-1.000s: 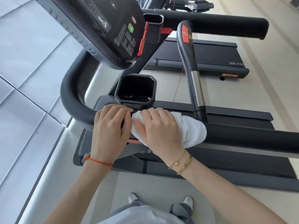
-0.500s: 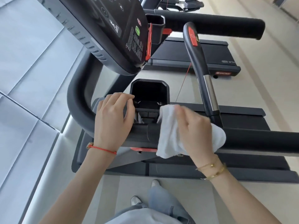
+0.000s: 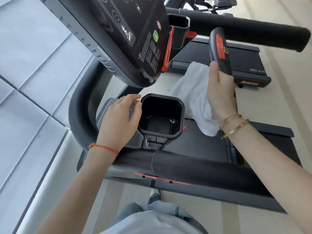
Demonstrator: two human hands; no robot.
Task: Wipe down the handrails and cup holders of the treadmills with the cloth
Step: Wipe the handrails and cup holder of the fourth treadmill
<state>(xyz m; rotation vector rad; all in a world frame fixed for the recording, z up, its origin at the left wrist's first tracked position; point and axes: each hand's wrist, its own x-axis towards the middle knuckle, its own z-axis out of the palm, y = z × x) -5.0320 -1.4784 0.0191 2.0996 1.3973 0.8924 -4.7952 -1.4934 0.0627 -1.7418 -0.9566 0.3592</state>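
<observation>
A black square cup holder (image 3: 161, 115) sits below the treadmill console (image 3: 118, 36). My left hand (image 3: 119, 122) hovers at the holder's left rim with relaxed fingers, holding nothing. My right hand (image 3: 219, 93) grips the white cloth (image 3: 192, 95) and wraps it around the upright inner grip handle (image 3: 220, 51), whose top carries a red patch. The padded near handrail (image 3: 194, 166) runs across below both hands. A second cup holder (image 3: 179, 29) shows beside the console's far edge.
The curved left handrail (image 3: 81, 115) bends down beside a tiled wall (image 3: 33, 73). A far padded handrail (image 3: 253, 32) and a neighbouring treadmill's belt deck (image 3: 241, 65) lie beyond. My shoes (image 3: 154, 195) stand on the floor beside the deck.
My right hand lifted the cloth off the near handrail and moved it up onto the upright grip handle. My left hand left the handrail and now hovers by the cup holder rim.
</observation>
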